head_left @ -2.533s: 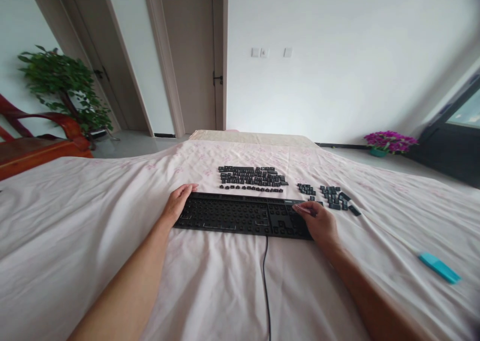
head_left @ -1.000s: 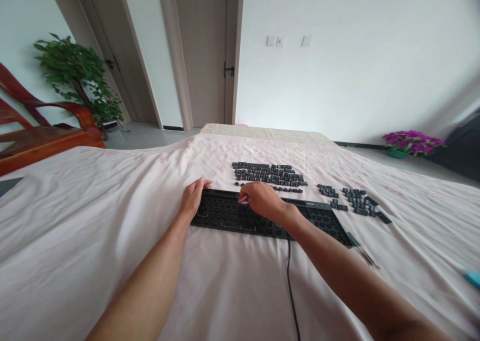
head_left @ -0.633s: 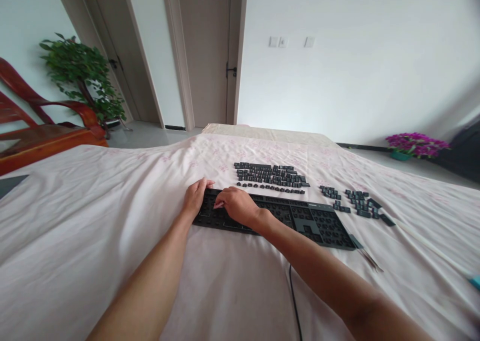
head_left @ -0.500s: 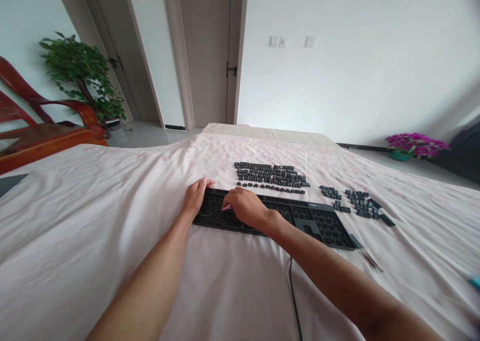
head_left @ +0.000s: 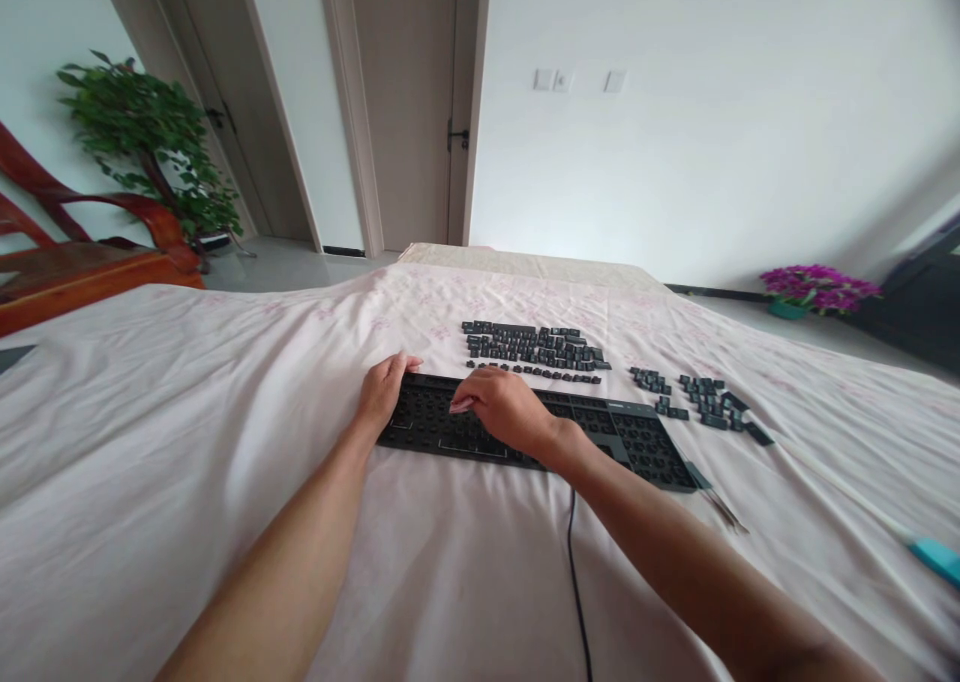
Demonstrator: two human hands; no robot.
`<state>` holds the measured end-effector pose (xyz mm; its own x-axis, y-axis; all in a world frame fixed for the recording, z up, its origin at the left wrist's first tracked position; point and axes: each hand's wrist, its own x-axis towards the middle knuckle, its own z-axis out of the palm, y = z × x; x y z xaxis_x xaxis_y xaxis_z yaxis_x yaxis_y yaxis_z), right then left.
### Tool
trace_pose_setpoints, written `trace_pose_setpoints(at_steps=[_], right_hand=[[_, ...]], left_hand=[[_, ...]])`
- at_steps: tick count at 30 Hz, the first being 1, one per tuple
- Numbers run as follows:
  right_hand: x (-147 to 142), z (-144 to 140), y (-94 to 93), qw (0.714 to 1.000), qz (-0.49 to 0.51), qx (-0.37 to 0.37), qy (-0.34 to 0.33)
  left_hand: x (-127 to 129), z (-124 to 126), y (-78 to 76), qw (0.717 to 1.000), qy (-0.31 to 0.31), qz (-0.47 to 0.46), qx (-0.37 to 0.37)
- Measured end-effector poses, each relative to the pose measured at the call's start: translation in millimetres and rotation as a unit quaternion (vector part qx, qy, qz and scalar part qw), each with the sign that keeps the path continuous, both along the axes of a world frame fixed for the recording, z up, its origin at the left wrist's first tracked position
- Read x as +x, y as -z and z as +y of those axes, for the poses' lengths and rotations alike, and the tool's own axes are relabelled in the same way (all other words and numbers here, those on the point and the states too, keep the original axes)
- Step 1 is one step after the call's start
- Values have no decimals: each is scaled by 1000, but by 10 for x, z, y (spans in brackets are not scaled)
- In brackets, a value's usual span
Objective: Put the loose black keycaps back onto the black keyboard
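A white wall [head_left: 697, 172] adjoins a brown door [head_left: 405, 112]; leftward, a wooden chair [head_left: 112, 276] stands near a leafy plant [head_left: 142, 112].

The full-size keyboard [head_left: 596, 422] is black, long and slim, and lies flat on the pale pink fabric [head_left: 465, 562], its right end angled slightly nearer the wearer. Its visible key positions are stripped of caps, leaving rows of dark mounts, with thin pale outlines toward the near left. A black cable [head_left: 574, 572] trails from its near side in a gentle curve.
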<state>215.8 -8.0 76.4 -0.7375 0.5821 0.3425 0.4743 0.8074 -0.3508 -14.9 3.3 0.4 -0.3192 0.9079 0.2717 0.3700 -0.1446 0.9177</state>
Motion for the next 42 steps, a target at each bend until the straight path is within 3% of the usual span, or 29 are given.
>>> trace_pose_setpoints(at_steps=[5,9,11,13,15,18,21,31,34,42], right_hand=[[-161,-61,143,998,-36,9,-55],[161,-72,-8,991,-124,6,-45],[379,-46,-104,984,-179,-24,9],[552,-14,-145,985,-142,-84,59],[641,4,-110,979,-15,-186,84],[631,-24,49,912,190,-355,79],[565,-94,209,841,301,-445,66],[576,-159,325,676,411,-609,54],[595,-140,307,659,416,-625,48],[569,-218,217,649,417,-635,39]], left_hand=[[-4,6,7,1000,2,-7,9],[-10,12,27,1000,8,-10,14],[-9,12,31,1000,7,-12,11],[-7,8,25,1000,4,-12,8],[-4,0,13,1000,4,-7,5],[-1,-16,-9,1000,7,9,5],[4,-31,-26,1000,12,17,2],[6,-31,-14,999,18,28,-5],[4,-27,-12,999,15,29,-7],[32,-47,-49,1000,13,19,-14]])
